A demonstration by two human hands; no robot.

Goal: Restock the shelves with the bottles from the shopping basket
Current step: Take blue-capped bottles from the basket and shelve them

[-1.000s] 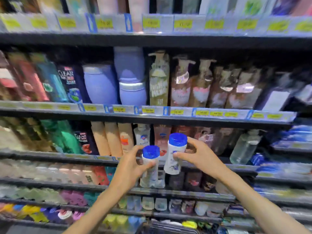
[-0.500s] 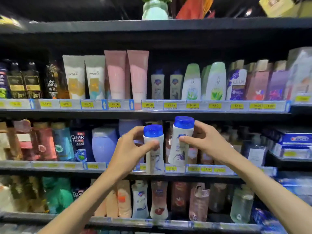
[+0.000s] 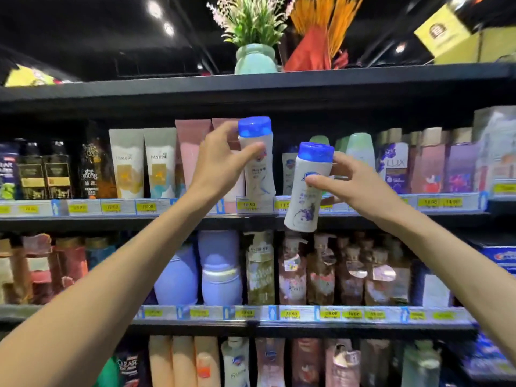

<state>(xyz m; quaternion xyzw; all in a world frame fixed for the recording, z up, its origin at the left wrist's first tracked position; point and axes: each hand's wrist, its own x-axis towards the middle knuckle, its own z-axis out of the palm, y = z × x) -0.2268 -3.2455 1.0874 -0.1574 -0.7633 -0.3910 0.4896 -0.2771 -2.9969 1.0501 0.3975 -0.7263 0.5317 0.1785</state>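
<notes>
**Two blue-capped bottles going up to the top stocked shelf**

The shelving unit (image 3: 251,88) is filling the view, with tiers of shampoo and body wash behind yellow price tags. The person is working at the upper product shelf (image 3: 89,219), where Pantene tubes (image 3: 143,163) are standing to the left, pink tubes (image 3: 192,152) are sitting behind the left hand, and Lux bottles (image 3: 395,166) are lined up to the right. A narrow slot between the pink tubes and the green-capped bottles (image 3: 360,148) is holding matching blue-capped stock at the back.

The left hand (image 3: 220,166) is gripping the left bottle (image 3: 258,160) around its upper body, holding it upright with its base just at the shelf edge. The right hand (image 3: 354,185) is pinching the right bottle (image 3: 307,188) below its cap, tilted and hanging lower, in front of the price rail.

Judging from this, the placing step is under way: the left bottle is about to be set down. The next move is calling for sliding it back into the slot without knocking its neighbours, then raising and straightening the right bottle to follow. The basket is not appearing in view.
</notes>
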